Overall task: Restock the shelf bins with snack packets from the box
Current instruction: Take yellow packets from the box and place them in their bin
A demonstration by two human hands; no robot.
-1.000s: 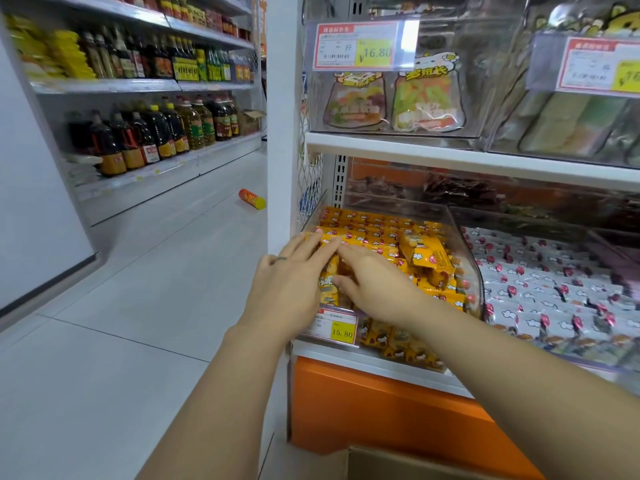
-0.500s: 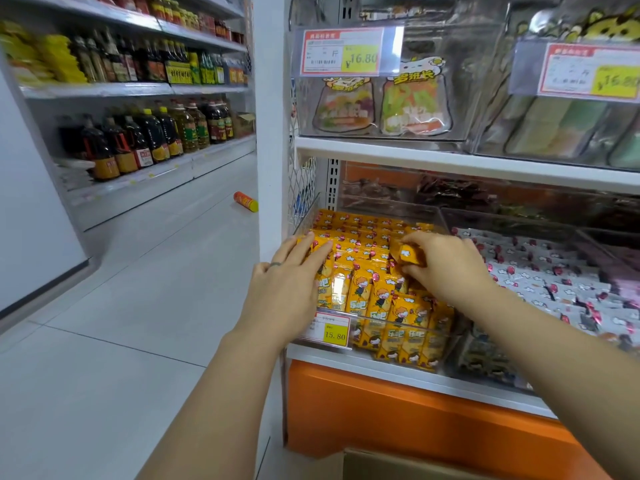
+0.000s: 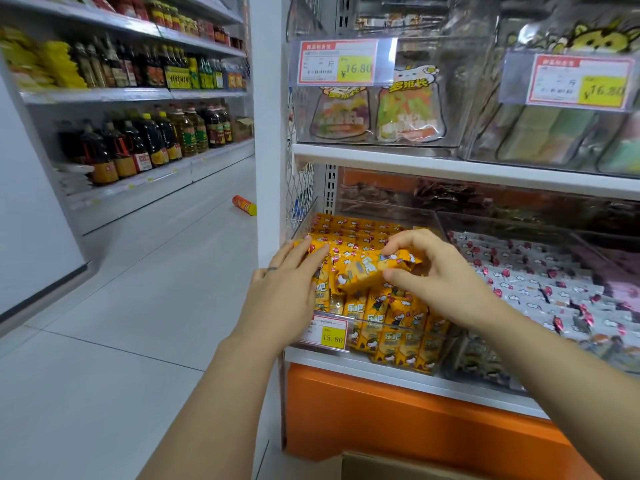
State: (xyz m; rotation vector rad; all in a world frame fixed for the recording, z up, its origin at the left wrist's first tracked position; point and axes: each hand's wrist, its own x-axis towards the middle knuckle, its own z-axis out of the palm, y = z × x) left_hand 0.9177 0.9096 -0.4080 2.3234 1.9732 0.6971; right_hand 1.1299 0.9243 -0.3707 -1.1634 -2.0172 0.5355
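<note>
Between the two hands, just above the clear bin (image 3: 398, 325), one yellow packet (image 3: 374, 270) was held tilted. Right hand (image 3: 446, 282) pinched it, thumb below, fingers curled over its top. Left hand (image 3: 284, 289) held nothing: fingers straight and together, flat against the left end of the stocked rows (image 3: 353, 230) of the same yellow packets, apparently bracing them. Bin sat under both hands on the lower shelf (image 3: 381, 370) and looked nearly full, with packets standing against its front wall too. Price tag (image 3: 329, 332) was clipped just below the left hand. Right of the right hand lay a neighbouring bin of white packets (image 3: 540, 285). Cardboard box (image 3: 398, 467) edge showed well below the forearms, contents hidden. Step, by my read: seating one packet into the yellow bin, mid-restock. Next move likely calls for turning the packet to match the rows and sliding it into a gap while the left hand braces the stack, then a reach down to the box. Tight fit; neighbours could pop out.
</note>
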